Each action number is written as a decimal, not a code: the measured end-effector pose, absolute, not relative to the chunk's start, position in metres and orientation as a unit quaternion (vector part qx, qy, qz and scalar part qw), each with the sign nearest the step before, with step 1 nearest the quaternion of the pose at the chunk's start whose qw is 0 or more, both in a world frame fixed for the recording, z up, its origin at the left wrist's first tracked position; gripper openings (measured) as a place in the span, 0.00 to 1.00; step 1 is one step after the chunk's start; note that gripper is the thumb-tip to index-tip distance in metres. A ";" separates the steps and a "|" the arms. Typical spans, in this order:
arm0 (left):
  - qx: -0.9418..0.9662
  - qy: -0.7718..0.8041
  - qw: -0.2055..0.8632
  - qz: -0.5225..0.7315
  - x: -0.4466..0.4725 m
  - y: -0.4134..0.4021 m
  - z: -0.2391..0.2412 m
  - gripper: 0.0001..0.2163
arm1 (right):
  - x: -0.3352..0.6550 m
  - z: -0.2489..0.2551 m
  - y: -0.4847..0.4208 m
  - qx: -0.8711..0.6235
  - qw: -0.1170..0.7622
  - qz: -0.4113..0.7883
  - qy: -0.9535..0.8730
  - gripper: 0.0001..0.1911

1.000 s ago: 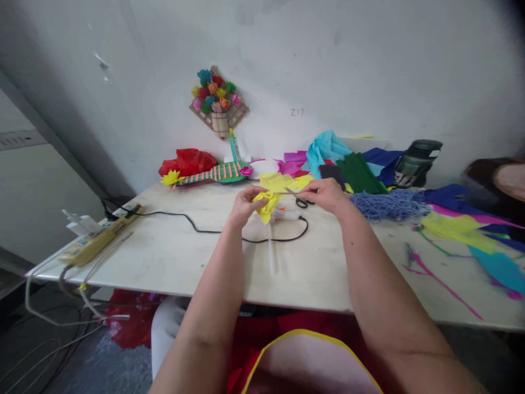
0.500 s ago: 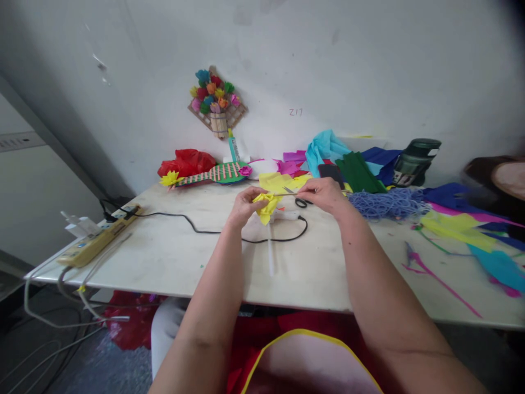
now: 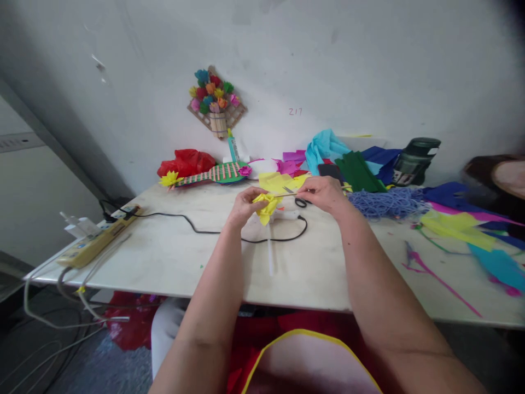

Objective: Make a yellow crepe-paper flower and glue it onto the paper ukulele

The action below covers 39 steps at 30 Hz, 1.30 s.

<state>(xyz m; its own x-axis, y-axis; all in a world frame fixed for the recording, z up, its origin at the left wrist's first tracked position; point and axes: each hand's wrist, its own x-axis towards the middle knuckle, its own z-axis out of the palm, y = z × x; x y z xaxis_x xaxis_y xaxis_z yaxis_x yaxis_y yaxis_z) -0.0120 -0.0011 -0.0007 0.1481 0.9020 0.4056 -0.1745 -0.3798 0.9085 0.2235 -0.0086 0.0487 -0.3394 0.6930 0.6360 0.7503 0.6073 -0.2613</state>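
The yellow paper [image 3: 266, 206], already crumpled into a rough bloom but not yet finished, is pinched above the table [image 3: 172, 257] in the left hand [image 3: 245, 206] while a thin stick [image 3: 287, 193] is gripped by the right hand [image 3: 324, 194], little having shifted since the earlier frames, scissors [image 3: 298, 200] lying behind.

Plain whitewashed wall [image 3: 369, 60] behind, scuffed, marked "217" in small red figures [image 3: 295, 111]. Wicker plaque of paper flowers [image 3: 216, 104] hung left of centre. Pale, paint-streaked tabletop [image 3: 164, 257] pushed against the wall, strewn at the back and right with coloured paper sheets [image 3: 463, 224]. Yellowed power strip [image 3: 96, 241] at the left edge, black cable [image 3: 197, 227] trailing across. Grey floor [image 3: 49, 350] below, looped with loose wires. Soft, even daylight.
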 end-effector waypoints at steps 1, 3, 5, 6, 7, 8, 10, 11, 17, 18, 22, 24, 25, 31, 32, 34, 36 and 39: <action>0.598 0.303 0.466 0.577 -0.012 -0.001 -0.001 0.16 | 0.223 0.049 -0.009 -0.440 0.364 -0.044 -0.820 0.03; 0.600 0.301 0.466 0.576 -0.012 0.000 -0.002 0.17 | 0.223 0.050 -0.009 -0.441 0.357 -0.052 -0.822 0.03; 0.601 0.300 0.467 0.575 -0.012 0.000 -0.002 0.17 | 0.223 0.050 -0.010 -0.441 0.352 -0.059 -0.823 0.03; 0.600 0.300 0.468 0.575 -0.012 0.000 -0.002 0.17 | 0.223 0.051 -0.010 -0.440 0.350 -0.063 -0.824 0.03; 0.600 0.299 0.468 0.576 -0.012 0.000 -0.002 0.17 | 0.223 0.051 -0.011 -0.438 0.349 -0.066 -0.826 0.04; 0.599 0.298 0.469 0.577 -0.012 0.000 -0.002 0.17 | 0.223 0.051 -0.011 -0.435 0.348 -0.068 -0.828 0.04; 0.599 0.295 0.469 0.578 -0.012 0.001 -0.002 0.17 | 0.222 0.052 -0.011 -0.429 0.346 -0.071 -0.831 0.05; 0.599 0.293 0.469 0.579 -0.012 0.001 -0.003 0.17 | 0.222 0.052 -0.011 -0.428 0.344 -0.073 -0.833 0.05; 0.598 0.296 0.464 0.582 -0.012 0.001 -0.003 0.19 | 0.221 0.053 -0.012 -0.429 0.330 -0.088 -0.836 0.04; 0.597 0.297 0.465 0.582 -0.012 0.001 -0.002 0.19 | 0.221 0.053 -0.013 -0.428 0.329 -0.088 -0.837 0.04; 0.599 0.305 0.463 0.578 -0.012 -0.001 -0.002 0.19 | 0.221 0.055 -0.014 -0.425 0.322 -0.092 -0.841 0.05; 0.598 0.309 0.462 0.577 -0.012 -0.001 -0.001 0.20 | 0.221 0.055 -0.015 -0.424 0.318 -0.093 -0.843 0.05; 0.597 0.311 0.463 0.576 -0.012 -0.002 -0.001 0.20 | 0.220 0.056 -0.015 -0.425 0.315 -0.093 -0.844 0.05; 0.592 0.316 0.472 0.572 -0.011 -0.003 0.002 0.22 | 0.219 0.057 -0.015 -0.428 0.302 -0.095 -0.846 0.05; 0.593 0.319 0.469 0.572 -0.011 -0.003 0.002 0.22 | 0.219 0.057 -0.015 -0.428 0.301 -0.098 -0.846 0.05; 0.594 0.325 0.463 0.572 -0.011 -0.003 0.002 0.21 | 0.218 0.056 -0.015 -0.428 0.300 -0.105 -0.846 0.05; 0.595 0.329 0.459 0.572 -0.011 -0.003 0.002 0.22 | 0.218 0.056 -0.014 -0.428 0.302 -0.111 -0.844 0.05; 0.599 0.332 0.457 0.568 -0.012 -0.003 0.001 0.22 | 0.218 0.055 -0.014 -0.428 0.302 -0.117 -0.844 0.05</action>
<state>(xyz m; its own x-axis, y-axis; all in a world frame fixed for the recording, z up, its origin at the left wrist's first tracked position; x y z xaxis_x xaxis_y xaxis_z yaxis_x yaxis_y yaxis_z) -0.0118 -0.0028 0.0011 0.1344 0.9169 0.3759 -0.1210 -0.3613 0.9246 0.2178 -0.0140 0.0554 -0.4505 0.6520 0.6098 0.7930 0.6060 -0.0621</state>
